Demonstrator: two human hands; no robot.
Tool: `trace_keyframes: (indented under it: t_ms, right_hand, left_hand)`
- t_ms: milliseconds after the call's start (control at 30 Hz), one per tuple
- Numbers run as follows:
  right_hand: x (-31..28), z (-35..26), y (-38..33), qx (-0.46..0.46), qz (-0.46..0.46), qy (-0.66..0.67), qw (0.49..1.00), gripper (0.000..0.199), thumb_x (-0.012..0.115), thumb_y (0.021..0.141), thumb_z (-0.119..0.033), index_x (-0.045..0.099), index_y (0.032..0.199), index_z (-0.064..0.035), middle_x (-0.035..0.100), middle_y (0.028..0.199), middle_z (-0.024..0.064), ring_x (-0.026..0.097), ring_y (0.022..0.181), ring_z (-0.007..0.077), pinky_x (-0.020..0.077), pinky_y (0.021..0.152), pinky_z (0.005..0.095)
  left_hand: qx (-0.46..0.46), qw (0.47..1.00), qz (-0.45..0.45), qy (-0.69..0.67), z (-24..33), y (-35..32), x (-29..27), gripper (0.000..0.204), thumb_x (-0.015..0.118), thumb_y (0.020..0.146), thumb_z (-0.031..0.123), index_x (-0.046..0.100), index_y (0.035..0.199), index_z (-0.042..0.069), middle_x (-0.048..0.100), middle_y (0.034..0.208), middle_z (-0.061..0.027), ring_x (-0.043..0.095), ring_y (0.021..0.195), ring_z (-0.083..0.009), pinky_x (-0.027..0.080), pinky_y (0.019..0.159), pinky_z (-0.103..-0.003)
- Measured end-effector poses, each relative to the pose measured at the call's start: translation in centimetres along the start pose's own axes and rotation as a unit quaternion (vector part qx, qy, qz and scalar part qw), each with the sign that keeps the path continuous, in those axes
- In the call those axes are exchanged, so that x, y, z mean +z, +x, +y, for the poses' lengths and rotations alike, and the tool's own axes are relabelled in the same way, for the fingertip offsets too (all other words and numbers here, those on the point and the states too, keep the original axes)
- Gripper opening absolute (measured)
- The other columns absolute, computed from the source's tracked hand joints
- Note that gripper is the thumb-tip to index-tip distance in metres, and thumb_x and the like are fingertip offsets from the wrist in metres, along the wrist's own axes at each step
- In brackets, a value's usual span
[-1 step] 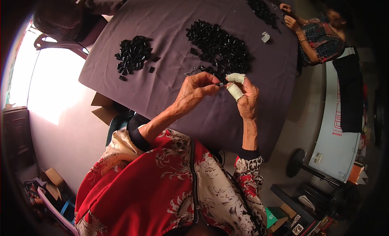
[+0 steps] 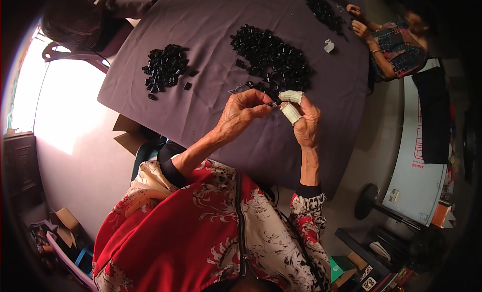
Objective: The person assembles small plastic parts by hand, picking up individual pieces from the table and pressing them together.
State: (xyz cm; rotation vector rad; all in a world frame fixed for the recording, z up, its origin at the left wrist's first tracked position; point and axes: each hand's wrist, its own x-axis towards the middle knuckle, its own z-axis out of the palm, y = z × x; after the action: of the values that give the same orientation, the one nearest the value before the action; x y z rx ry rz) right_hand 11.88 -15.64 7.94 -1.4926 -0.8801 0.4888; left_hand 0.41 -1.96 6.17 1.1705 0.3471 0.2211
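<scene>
Over the near part of the cloth-covered table (image 2: 216,51), my two hands meet in front of a large heap of small black pieces (image 2: 273,58). Thumb and forefinger of my left hand (image 2: 241,111) pinch a tiny dark piece (image 2: 272,104). My right hand (image 2: 307,124) comes close to it from the other side, its fingers bent together. Pale ribbed finger covers (image 2: 290,114) sit on its thumb and forefinger. Whatever lies between those covered fingertips is too small to make out. Just beyond my left fingers lies a thin wire-like loop (image 2: 236,89).
To the left is a smaller pile of black pieces (image 2: 165,66), with a few strays beside it. Another black pile (image 2: 324,10) lies at the far right, where a co-worker's hands (image 2: 359,23) are busy. A small white object (image 2: 329,46) rests nearby. A cardboard box (image 2: 128,134) stands beside the table.
</scene>
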Motion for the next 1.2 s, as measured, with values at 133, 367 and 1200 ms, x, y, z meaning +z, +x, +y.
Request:
trace_keyframes:
  t_ms: [133,367,1200]
  right_hand:
    - [-0.3,-0.2,0.7,-0.098,-0.027,-0.165,0.981,0.021,0.051,0.081,-0.002,0.061,0.099,0.0017,0.063,0.088,0.0062,0.06,0.077,0.0144,0.0472,0.073,0.0239]
    - [0.4,-0.4,0.8,-0.101,-0.019,-0.209,0.973,0.021,0.054,0.077,0.004,0.061,0.096,0.0024,0.062,0.084,0.0077,0.06,0.075,0.0172,0.0471,0.069,0.0251]
    - [1.9,0.7,0.7,-0.093,-0.012,-0.317,0.944,0.031,0.059,0.071,0.003,0.057,0.102,0.0008,0.06,0.085,0.0115,0.059,0.08,0.0263,0.0474,0.073,0.0347]
  left_hand:
    - [0.007,1.0,0.003,0.007,0.1,0.0,0.0,0.012,0.061,0.082,0.011,0.06,0.09,0.002,0.059,0.079,0.0008,0.051,0.073,-0.0062,0.042,0.069,-0.022]
    - [-0.003,1.0,0.01,0.005,0.0,0.0,-0.2,0.015,0.063,0.08,0.006,0.06,0.093,0.0,0.059,0.08,-0.0014,0.053,0.074,-0.0087,0.044,0.071,-0.024]
    - [-0.094,0.983,0.035,-0.152,-1.5,0.9,-1.1,0.016,0.065,0.083,0.015,0.06,0.09,0.002,0.062,0.082,-0.0045,0.059,0.075,-0.013,0.049,0.072,-0.027]
